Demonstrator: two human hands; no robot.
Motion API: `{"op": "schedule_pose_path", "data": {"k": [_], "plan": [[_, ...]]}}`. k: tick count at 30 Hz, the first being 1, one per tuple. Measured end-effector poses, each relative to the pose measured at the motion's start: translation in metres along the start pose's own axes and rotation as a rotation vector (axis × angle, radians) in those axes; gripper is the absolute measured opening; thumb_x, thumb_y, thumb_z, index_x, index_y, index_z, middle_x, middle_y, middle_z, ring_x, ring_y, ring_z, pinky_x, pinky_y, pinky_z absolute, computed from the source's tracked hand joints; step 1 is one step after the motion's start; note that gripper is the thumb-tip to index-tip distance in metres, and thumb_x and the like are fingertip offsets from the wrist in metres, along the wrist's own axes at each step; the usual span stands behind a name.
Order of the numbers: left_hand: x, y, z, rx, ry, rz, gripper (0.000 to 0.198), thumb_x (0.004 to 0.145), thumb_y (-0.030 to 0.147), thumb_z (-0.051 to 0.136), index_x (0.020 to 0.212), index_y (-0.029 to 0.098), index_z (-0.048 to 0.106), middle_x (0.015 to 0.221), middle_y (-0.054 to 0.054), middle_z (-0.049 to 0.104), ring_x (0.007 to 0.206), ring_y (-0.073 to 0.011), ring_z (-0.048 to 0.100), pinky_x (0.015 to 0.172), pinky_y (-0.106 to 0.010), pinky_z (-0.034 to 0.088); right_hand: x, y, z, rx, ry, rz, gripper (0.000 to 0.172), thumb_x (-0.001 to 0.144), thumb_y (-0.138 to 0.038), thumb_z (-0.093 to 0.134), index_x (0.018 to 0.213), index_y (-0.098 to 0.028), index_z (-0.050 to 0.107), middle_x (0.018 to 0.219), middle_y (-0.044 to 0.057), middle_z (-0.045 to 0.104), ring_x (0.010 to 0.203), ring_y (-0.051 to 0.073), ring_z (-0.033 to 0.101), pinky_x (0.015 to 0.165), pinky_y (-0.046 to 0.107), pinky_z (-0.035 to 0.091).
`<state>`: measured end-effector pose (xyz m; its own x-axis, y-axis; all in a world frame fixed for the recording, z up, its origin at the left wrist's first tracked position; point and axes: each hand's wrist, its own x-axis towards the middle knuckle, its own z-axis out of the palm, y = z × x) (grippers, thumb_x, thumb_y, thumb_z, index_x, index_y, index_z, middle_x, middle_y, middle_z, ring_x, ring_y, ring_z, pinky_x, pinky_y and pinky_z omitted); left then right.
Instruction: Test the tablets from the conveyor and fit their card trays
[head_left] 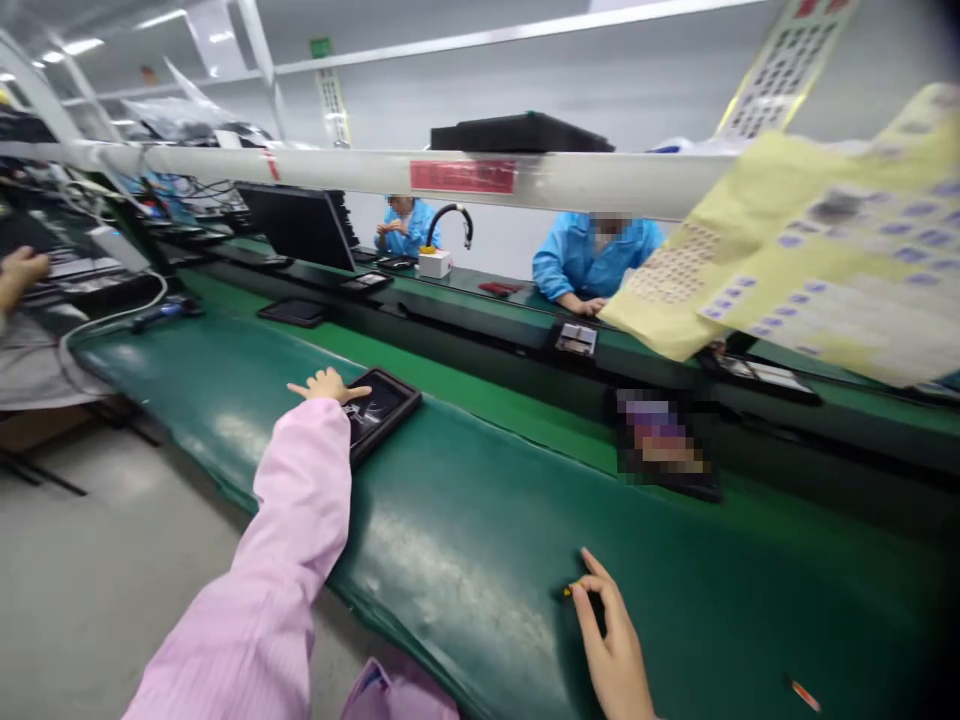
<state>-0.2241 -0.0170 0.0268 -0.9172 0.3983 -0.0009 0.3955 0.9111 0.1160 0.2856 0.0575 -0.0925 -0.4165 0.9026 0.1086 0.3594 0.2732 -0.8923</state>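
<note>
Green bench (465, 540) runs across in front of you. Nearest, your right hand (611, 645) curls its grip around a small yellow-tipped part (572, 590), though you can't tell whether it is clamped. Farther left, your left hand (322, 386) lies with its grip spread apart, fingers on a dark tablet in a black case (382, 408), its long axis pointing far right. Beyond, a pixelated device (664, 445) lies on the bench, a yellow label sheet (795, 260) hangs right, and a person in a blue smock (592, 258) sits at the far bench.
</note>
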Motion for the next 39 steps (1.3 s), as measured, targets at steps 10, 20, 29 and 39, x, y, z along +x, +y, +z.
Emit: {"op": "schedule_pose_path", "data": {"k": [10, 20, 29, 39], "plan": [[-0.006, -0.031, 0.010, 0.019, -0.202, 0.130, 0.079, 0.072, 0.076, 0.053, 0.107, 0.007, 0.067, 0.125, -0.028, 0.057, 0.113, -0.0370, 0.059, 0.093, -0.036, 0.046, 0.027, -0.052, 0.072, 0.207, -0.133, -0.038, 0.037, 0.084, -0.059, 0.051, 0.081, -0.023, 0.059, 0.137, 0.014, 0.054, 0.133, 0.029, 0.044, 0.111, 0.049, 0.029], [-0.053, 0.017, -0.046, -0.214, -0.254, 0.321, 0.094, 0.049, 0.065, 0.079, 0.118, 0.007, 0.054, 0.121, -0.026, 0.061, 0.114, -0.0420, 0.057, 0.094, -0.043, 0.046, 0.042, -0.053, 0.064, 0.475, -0.126, 0.164, 0.037, 0.075, -0.059, 0.065, 0.076, -0.022, 0.064, 0.129, 0.010, 0.063, 0.123, 0.030, 0.054, 0.110, 0.053, 0.035], [-0.154, 0.081, 0.024, -0.670, -0.599, 0.502, 0.066, 0.075, 0.063, 0.065, 0.115, 0.011, 0.058, 0.104, -0.012, 0.071, 0.089, -0.0217, 0.069, 0.071, -0.025, 0.053, 0.041, -0.028, 0.017, 0.727, 0.046, 0.240, 0.033, 0.071, -0.054, 0.070, 0.078, -0.023, 0.061, 0.117, 0.006, 0.067, 0.115, 0.027, 0.060, 0.105, 0.050, 0.046], [-0.090, 0.026, 0.011, -0.470, -0.138, 0.270, 0.081, 0.083, 0.064, 0.050, 0.139, 0.007, 0.039, 0.151, -0.027, 0.030, 0.142, -0.0399, 0.024, 0.113, -0.048, 0.022, 0.055, -0.054, 0.076, 0.497, -0.207, 0.217, 0.044, 0.069, -0.064, 0.067, 0.073, -0.021, 0.061, 0.125, 0.012, 0.061, 0.095, 0.026, 0.065, 0.082, 0.046, 0.057]]}}
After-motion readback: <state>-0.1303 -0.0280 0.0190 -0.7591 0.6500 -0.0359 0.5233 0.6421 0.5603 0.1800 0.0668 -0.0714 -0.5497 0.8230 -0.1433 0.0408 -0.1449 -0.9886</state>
